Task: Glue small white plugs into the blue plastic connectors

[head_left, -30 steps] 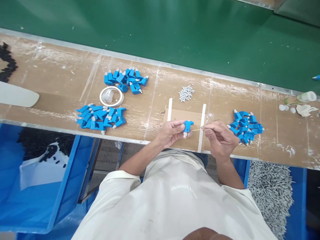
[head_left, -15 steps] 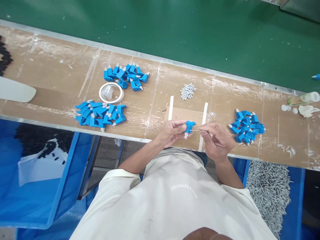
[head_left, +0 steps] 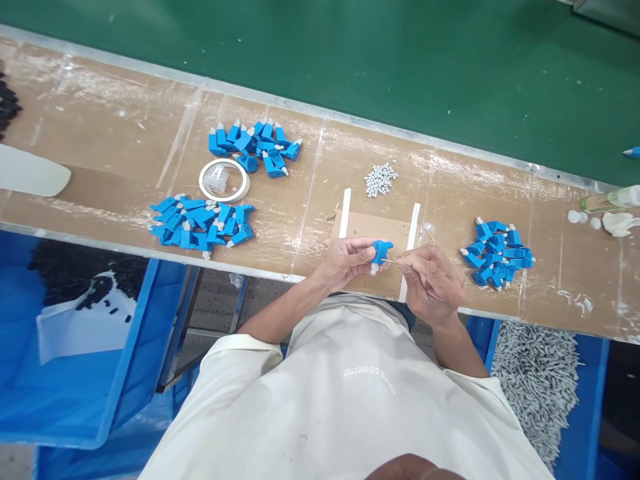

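My left hand [head_left: 345, 261] pinches a small blue plastic connector [head_left: 379, 251] with a white tip, held just above the brown bench near its front edge. My right hand [head_left: 433, 281] grips a thin stick [head_left: 396, 261] whose end points at the connector's side. Both hands hover over a cardboard patch [head_left: 373, 230] framed by two white strips. A heap of the same blue connectors [head_left: 496, 253] lies just right of my right hand.
Two more heaps of blue connectors [head_left: 203, 223] [head_left: 255, 147] lie left, with a tape ring [head_left: 224, 180] between them. Small grey parts [head_left: 380, 180] sit behind the patch. A green belt [head_left: 350, 60] runs along the back. Blue bins [head_left: 75, 347] hang below the bench; one [head_left: 537, 387] holds grey parts.
My right hand has drawn slightly closer to the connector, shortening the visible stick. The view has shifted a little; the heaps have not moved.
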Available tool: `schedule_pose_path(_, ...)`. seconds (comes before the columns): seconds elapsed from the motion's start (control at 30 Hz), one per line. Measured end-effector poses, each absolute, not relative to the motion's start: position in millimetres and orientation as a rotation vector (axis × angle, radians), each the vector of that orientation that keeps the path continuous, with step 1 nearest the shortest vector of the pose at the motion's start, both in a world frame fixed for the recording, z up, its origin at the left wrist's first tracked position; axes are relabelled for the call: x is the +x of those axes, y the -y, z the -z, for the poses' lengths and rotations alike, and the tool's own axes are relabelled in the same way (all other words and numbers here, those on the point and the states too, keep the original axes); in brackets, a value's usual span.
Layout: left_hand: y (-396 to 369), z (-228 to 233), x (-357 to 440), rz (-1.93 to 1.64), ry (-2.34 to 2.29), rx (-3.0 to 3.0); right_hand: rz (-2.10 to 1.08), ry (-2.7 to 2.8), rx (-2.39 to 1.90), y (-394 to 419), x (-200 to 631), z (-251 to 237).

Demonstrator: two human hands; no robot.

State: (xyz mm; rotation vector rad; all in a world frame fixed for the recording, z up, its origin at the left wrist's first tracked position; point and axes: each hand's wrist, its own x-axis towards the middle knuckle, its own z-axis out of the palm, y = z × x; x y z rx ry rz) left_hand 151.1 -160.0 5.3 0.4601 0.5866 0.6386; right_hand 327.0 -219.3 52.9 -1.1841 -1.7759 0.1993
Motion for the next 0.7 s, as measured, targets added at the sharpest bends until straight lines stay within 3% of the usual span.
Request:
schedule_pose_path(0.4,142.0,8.3,122.6,-0.805,-0.717,0.320,-0.352,1.739,-1.567,218.0,348.2,-14.8)
schedule_pose_path(0.7,130.1,5.0,131.1,-0.803,-0.729,0.105,-0.442,1.769,-1.808,82.2,385.6,6.0)
